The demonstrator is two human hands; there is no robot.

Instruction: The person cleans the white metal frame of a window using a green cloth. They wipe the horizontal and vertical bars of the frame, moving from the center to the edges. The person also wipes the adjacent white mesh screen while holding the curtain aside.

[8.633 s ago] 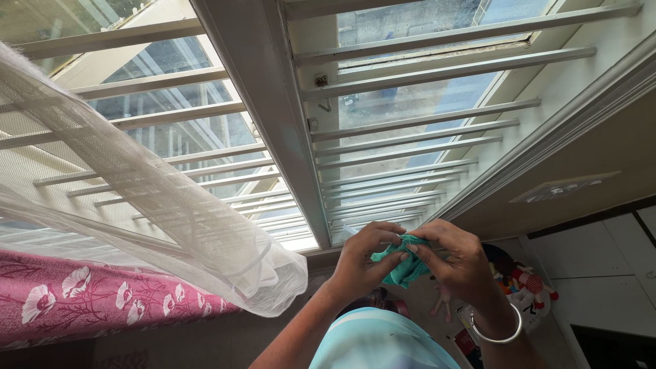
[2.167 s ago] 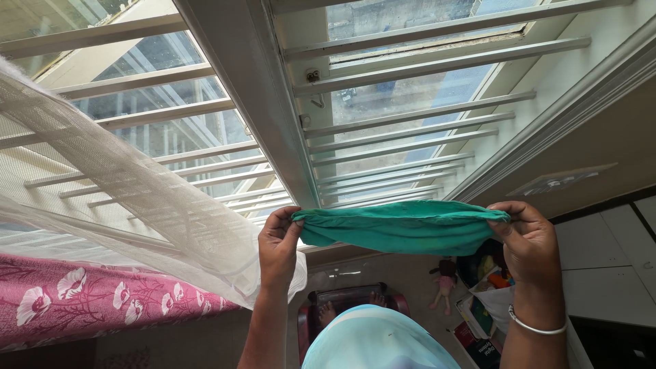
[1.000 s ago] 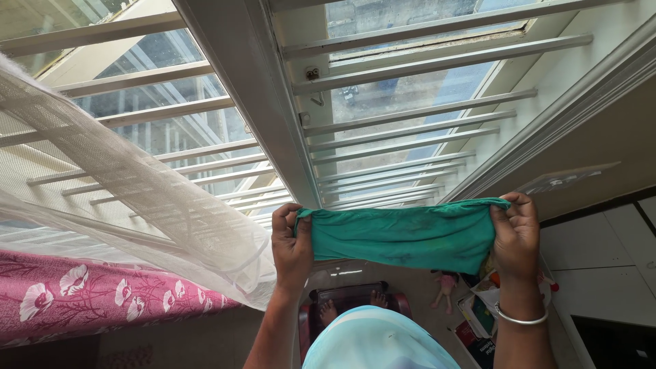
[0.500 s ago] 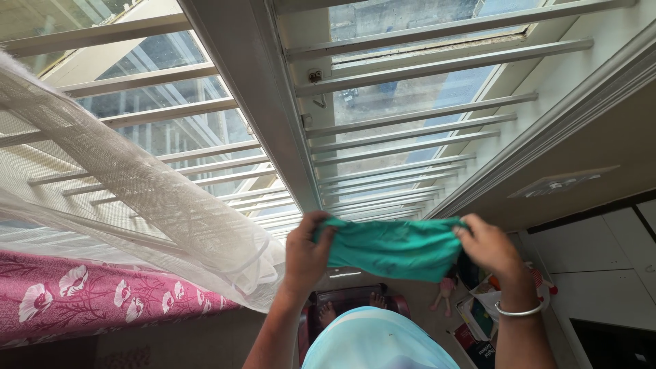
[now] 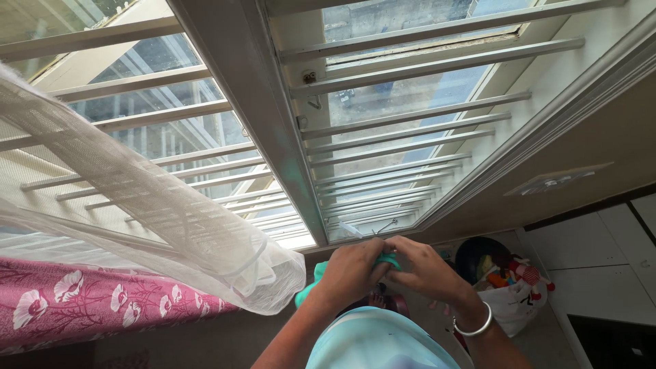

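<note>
where hands [image 5: 386,268] bunch green cloth [image 5: 311,287], mesh curtain [image 5: 157,212] beside

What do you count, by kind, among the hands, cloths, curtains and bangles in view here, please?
Hands: 2, the left hand and the right hand, both gripping the cloth.
Green cloth: 1, bunched between them.
Curtains: 2, a white net curtain and a pink flowered curtain.
Silver bangle: 1.
Total: 6.

Window bars [image 5: 403,130] block ahead; net curtain [image 5: 171,219] crowds left.
</note>
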